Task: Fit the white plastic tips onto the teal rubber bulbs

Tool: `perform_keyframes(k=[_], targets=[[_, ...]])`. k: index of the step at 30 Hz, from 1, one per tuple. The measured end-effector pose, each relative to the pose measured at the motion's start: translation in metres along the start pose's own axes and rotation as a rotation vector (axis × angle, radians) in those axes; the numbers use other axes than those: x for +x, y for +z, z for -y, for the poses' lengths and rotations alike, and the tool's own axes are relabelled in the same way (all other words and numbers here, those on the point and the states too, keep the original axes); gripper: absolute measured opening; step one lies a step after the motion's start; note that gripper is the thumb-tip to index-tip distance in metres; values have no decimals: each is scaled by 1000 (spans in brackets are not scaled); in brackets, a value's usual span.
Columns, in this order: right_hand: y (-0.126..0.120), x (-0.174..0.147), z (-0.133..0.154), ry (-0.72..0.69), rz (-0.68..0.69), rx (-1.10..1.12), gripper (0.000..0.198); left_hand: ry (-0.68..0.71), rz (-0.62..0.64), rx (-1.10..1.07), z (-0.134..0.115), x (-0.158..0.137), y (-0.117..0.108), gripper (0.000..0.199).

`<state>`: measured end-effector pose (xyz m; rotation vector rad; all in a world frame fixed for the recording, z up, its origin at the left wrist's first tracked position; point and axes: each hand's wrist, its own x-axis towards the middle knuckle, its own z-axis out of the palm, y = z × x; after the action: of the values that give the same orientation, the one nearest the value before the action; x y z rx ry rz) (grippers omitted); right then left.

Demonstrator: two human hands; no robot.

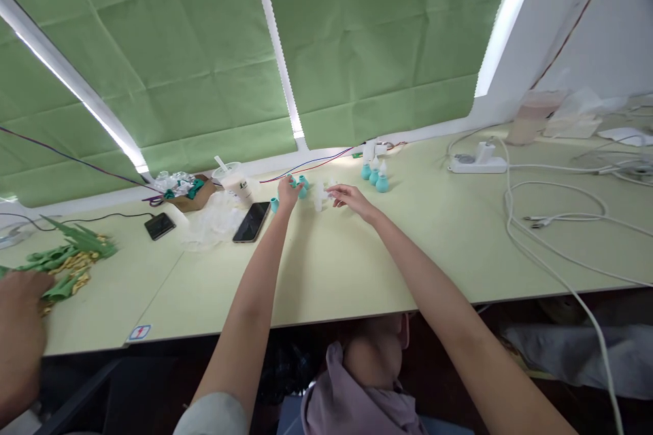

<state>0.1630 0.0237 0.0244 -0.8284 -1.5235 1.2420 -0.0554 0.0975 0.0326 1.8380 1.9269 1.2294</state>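
Teal rubber bulbs (303,182) stand around my left hand (288,193), whose fingers are closed on one teal bulb. Another small bulb (274,204) is just left of my wrist. My right hand (351,198) reaches in from the right, its fingertips pinched at a translucent white plastic tip, small and partly hidden. More translucent plastic tips (319,197) lie between my two hands. Farther right, several teal bulbs (381,183) with white pointed nozzles stand upright in a cluster, apart from my right hand.
A phone (252,222), plastic bag (211,223) and drink cup (235,183) lie left, beside a cardboard box (194,196). A power strip (477,164) and white cables (558,216) lie right. At far left a co-worker's hand (23,312) is near green and yellow pieces (76,255).
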Motion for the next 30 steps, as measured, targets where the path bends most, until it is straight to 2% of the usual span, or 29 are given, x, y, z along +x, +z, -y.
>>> perform_keyframes(k=[4, 8, 11, 15, 18, 21, 24, 27, 30], targets=[[-2, 0, -1, 28, -28, -1, 30, 15, 13, 187, 4, 5, 10, 30], [-3, 1, 2, -7, -34, 43, 30, 81, -16, 160, 10, -8, 20, 24], [-4, 2, 3, -15, -40, 55, 29, 110, -88, -22, 8, -14, 16, 19], [-5, 3, 2, -45, -47, 89, 33, 212, -202, -348, -7, -23, -8, 20], [-4, 1, 0, -49, -48, 103, 38, 274, -212, -485, -24, -41, -24, 24], [-3, -1, -2, -24, -55, 83, 38, 246, -162, -464, -36, -68, -23, 27], [-2, -3, -2, -21, -55, 63, 37, 248, -69, -399, -37, -90, -11, 28], [-3, -3, -4, -68, -54, 36, 38, 284, 79, -348, -32, -99, 0, 31], [-5, -1, -8, -99, -85, -21, 38, 276, 118, -283, -26, -101, 3, 32]])
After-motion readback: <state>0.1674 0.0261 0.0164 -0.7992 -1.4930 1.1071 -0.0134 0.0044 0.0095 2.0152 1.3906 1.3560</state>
